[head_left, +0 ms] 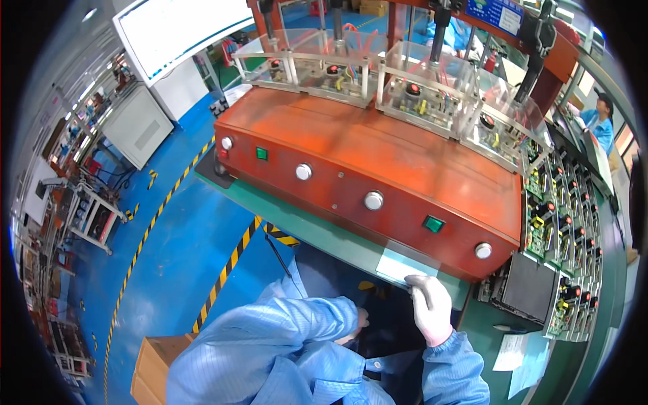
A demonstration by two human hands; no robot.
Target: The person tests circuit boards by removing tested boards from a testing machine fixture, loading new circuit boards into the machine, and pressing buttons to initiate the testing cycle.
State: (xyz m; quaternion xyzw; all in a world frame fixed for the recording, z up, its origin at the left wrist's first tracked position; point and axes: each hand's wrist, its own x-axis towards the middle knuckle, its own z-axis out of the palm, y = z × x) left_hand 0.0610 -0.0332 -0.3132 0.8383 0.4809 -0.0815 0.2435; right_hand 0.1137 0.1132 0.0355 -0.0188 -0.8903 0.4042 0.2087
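My right hand wears a white glove and rests on the front edge of the green bench. Its bent fingertips touch the corner of a pale blue sheet lying flat there. No object shows in that hand. My left hand is mostly hidden behind my blue sleeve, low in front of my body; only a few fingers show. Just beyond the sheet stands a wide orange-red console with round silver buttons and square green buttons on its sloped front.
Clear plastic fixtures line the console's back. Rows of green circuit boards fill the bench's right side, beside a black tray and loose paper. A cardboard box sits on the blue floor. Another person works far right.
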